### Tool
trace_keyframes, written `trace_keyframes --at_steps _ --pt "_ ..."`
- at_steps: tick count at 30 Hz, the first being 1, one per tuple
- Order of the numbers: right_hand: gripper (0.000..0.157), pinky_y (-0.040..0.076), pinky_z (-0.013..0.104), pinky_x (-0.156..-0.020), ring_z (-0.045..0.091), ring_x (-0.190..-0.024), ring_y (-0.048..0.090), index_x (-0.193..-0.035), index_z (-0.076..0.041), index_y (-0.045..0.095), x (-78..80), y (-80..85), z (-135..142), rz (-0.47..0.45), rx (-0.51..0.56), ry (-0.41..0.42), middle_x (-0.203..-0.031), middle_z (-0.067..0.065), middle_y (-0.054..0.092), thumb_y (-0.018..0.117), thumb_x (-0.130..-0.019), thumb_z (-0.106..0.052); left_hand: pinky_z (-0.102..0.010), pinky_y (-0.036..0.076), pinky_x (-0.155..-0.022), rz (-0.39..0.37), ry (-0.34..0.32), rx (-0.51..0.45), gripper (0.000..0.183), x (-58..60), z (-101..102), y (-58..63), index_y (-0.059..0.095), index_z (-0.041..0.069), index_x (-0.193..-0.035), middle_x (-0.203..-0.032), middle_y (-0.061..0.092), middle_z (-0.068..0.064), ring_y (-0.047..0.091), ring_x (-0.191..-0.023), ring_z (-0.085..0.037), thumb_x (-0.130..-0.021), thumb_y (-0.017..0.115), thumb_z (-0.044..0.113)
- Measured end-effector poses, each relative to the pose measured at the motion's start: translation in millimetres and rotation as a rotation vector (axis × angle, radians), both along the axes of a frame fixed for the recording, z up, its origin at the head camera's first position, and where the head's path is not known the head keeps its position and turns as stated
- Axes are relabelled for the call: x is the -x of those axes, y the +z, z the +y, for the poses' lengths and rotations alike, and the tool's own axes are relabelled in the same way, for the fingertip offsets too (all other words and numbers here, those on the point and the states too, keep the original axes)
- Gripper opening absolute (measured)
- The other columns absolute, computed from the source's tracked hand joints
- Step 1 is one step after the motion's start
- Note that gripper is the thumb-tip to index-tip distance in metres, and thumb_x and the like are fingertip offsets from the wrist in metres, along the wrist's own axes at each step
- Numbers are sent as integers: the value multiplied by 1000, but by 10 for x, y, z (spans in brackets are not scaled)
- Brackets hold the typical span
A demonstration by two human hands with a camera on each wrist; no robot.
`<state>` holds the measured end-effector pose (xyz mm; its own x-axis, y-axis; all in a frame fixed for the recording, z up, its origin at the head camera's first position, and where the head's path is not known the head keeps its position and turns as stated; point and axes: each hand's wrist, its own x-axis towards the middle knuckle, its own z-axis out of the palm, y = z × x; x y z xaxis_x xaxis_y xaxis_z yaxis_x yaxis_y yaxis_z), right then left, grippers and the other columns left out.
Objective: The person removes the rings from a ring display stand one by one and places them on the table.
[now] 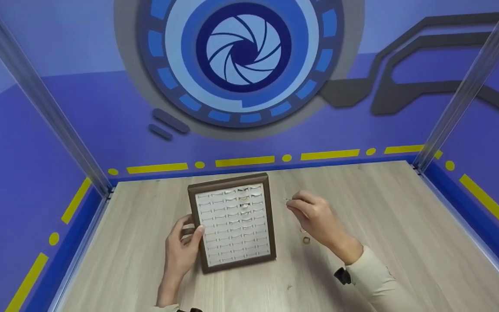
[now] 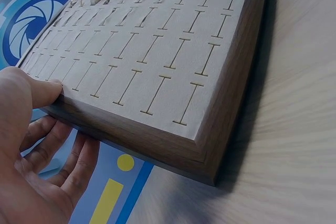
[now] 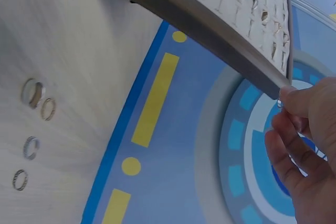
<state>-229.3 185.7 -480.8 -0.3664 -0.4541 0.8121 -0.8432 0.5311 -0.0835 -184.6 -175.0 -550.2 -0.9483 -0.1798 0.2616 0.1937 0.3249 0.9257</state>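
Observation:
My left hand (image 1: 180, 253) grips the left edge of a brown-framed ring display tray (image 1: 269, 216), thumb on the front and fingers behind. The tray is held tilted up and carries a white slotted pad (image 2: 136, 51). Several rings (image 1: 244, 206) sit in slots in the upper part of one column. To the right of the tray, my right hand (image 1: 319, 219) pinches a small ring (image 3: 280, 104) between thumb and fingertips, apart from the pad. In the right wrist view that ring is mostly hidden by the fingers.
Several loose rings, among them a silver one (image 3: 31, 148) and a dark patterned one (image 3: 20, 180), lie on the wooden table (image 1: 137, 242) beneath my right hand. Blue printed walls (image 1: 80, 117) with metal corner posts (image 1: 457, 86) enclose the table's back and sides.

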Motion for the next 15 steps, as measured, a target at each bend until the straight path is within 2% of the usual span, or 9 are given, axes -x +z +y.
trace_keyframes --at_steps 7,12,15 --pt "25 61 24 -66 14 -76 70 -93 -2 78 -37 -145 138 -28 -50 -34 -92 3 69 85 -79 17 -29 62 -96 -6 -6 -2 42 -2 -4 0 61 8 -143 -130 66 -13 69 -110 -25 -104 73 18" --pt "11 62 28 -64 16 -76 70 -95 -3 77 -51 -247 257 -40 -79 -39 -92 6 69 79 -92 7 -29 61 -98 -12 -8 -1 43 -3 -1 -5 61 9 -144 -131 65 -13 69 -110 -24 -104 73 21" --pt "12 61 28 -64 16 -77 70 -95 -4 78 -69 -318 331 -72 -93 -61 -93 5 70 80 -91 7 -28 61 -98 -12 -7 -2 43 -1 -1 -6 61 9 -144 -131 65 -13 69 -110 -24 -105 73 20"
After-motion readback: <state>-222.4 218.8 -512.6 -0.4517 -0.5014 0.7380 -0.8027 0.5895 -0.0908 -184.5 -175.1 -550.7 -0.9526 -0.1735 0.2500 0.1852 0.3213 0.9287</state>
